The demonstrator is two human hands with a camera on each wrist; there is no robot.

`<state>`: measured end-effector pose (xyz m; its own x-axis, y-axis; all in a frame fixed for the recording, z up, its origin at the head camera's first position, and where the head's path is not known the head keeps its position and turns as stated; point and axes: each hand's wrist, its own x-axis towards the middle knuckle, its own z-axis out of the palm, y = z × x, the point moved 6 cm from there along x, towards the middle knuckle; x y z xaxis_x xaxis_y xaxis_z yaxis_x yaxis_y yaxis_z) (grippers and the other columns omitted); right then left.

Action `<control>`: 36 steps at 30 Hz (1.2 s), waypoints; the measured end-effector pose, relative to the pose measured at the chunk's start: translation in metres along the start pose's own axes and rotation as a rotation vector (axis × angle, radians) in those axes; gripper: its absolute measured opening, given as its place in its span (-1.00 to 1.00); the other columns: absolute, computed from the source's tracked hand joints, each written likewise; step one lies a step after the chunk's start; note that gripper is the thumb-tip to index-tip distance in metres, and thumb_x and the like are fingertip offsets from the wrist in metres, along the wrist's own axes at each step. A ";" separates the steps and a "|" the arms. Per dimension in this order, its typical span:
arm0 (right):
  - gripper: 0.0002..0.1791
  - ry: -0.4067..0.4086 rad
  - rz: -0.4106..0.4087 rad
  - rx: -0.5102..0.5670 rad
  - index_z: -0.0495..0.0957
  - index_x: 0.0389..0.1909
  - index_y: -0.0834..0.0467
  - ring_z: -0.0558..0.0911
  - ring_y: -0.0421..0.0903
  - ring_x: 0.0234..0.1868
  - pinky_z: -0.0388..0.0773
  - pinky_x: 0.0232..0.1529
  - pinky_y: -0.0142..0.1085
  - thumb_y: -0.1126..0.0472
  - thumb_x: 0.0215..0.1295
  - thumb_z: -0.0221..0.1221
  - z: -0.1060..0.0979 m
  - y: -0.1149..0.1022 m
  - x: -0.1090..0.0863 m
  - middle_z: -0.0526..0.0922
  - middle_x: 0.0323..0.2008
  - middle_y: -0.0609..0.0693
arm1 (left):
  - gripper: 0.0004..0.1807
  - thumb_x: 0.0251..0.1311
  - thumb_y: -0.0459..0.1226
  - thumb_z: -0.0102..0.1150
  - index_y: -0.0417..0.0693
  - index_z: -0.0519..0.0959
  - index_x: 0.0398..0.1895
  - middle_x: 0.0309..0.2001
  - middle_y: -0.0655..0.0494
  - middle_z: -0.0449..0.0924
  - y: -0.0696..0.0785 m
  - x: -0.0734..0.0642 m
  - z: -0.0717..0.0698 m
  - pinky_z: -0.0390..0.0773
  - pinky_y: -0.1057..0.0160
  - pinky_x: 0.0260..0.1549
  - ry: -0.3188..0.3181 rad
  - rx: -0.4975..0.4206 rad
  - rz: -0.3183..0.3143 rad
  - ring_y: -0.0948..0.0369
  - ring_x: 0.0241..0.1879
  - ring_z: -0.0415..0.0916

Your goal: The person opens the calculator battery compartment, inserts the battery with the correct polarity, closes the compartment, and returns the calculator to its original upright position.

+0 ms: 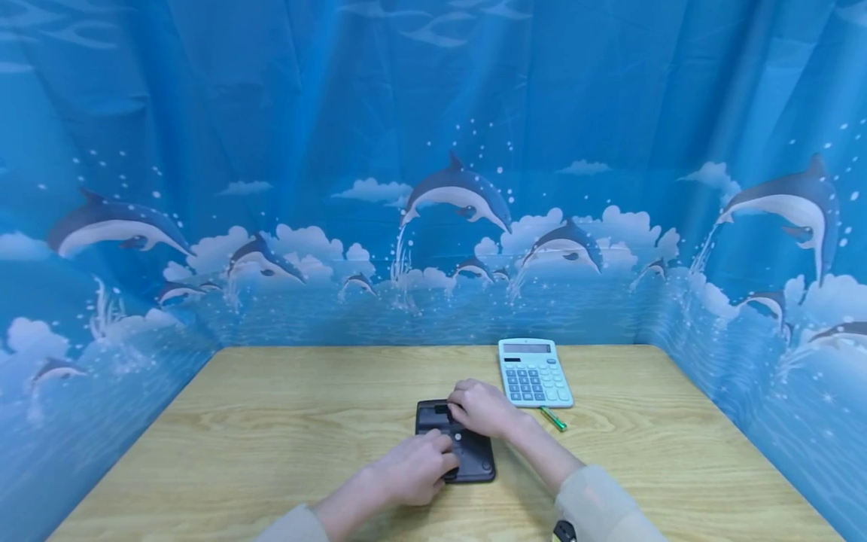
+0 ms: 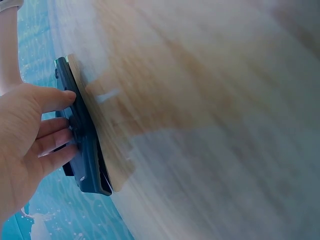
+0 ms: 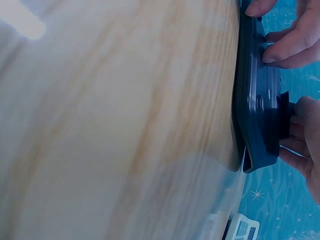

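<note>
A black calculator [image 1: 476, 457], wedge-shaped from the side, lies back side up on the wooden table [image 1: 305, 421]. My left hand [image 1: 415, 467] grips its near left part, with the thumb at the edge and the fingers bent over the back. At the far end my right hand [image 1: 482, 407] pinches a small black battery cover [image 3: 284, 115], which sticks up from the calculator's back. In the left wrist view my left hand [image 2: 25, 140] hides the right hand, though the right forearm [image 2: 7, 50] shows behind.
Behind and right of my right hand is a light blue calculator [image 1: 535, 374], keys up. A small green cylinder [image 1: 553, 418], like a battery, lies at its near edge. A blue dolphin-print curtain [image 1: 433, 150] encloses the table's back and sides.
</note>
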<state>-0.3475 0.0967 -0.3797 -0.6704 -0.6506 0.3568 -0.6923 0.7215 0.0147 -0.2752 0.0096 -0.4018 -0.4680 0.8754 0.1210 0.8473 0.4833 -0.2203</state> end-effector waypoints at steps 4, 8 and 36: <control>-0.83 -0.007 0.005 0.003 0.66 -0.31 0.15 0.57 -0.14 -0.31 0.54 -0.29 -0.32 0.19 0.25 0.12 0.000 0.001 0.000 0.59 -0.37 -0.05 | -0.72 -0.04 -0.18 0.31 0.08 0.61 -0.19 -0.30 0.23 0.42 0.000 0.000 0.000 0.45 0.41 -0.30 -0.017 -0.004 -0.007 0.31 -0.28 0.34; -0.84 0.011 -0.005 0.008 0.66 -0.30 0.15 0.58 -0.14 -0.31 0.54 -0.27 -0.33 0.20 0.25 0.13 -0.001 0.001 0.000 0.60 -0.37 -0.05 | -0.72 -0.03 -0.18 0.31 0.09 0.61 -0.18 -0.30 0.24 0.42 0.000 0.001 0.000 0.45 0.41 -0.30 -0.037 -0.022 -0.017 0.32 -0.28 0.34; -0.91 -0.006 0.054 0.045 0.66 -0.36 0.09 0.58 -0.19 -0.38 0.52 -0.40 -0.36 0.21 0.11 0.24 -0.004 0.008 0.008 0.61 -0.42 -0.10 | -0.72 -0.02 -0.19 0.31 0.06 0.61 -0.17 -0.32 0.24 0.41 -0.001 0.001 0.002 0.45 0.41 -0.30 -0.035 -0.033 -0.031 0.32 -0.29 0.33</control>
<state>-0.3579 0.0982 -0.3730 -0.7084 -0.6127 0.3503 -0.6664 0.7442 -0.0460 -0.2766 0.0102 -0.4034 -0.5023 0.8596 0.0935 0.8396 0.5107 -0.1848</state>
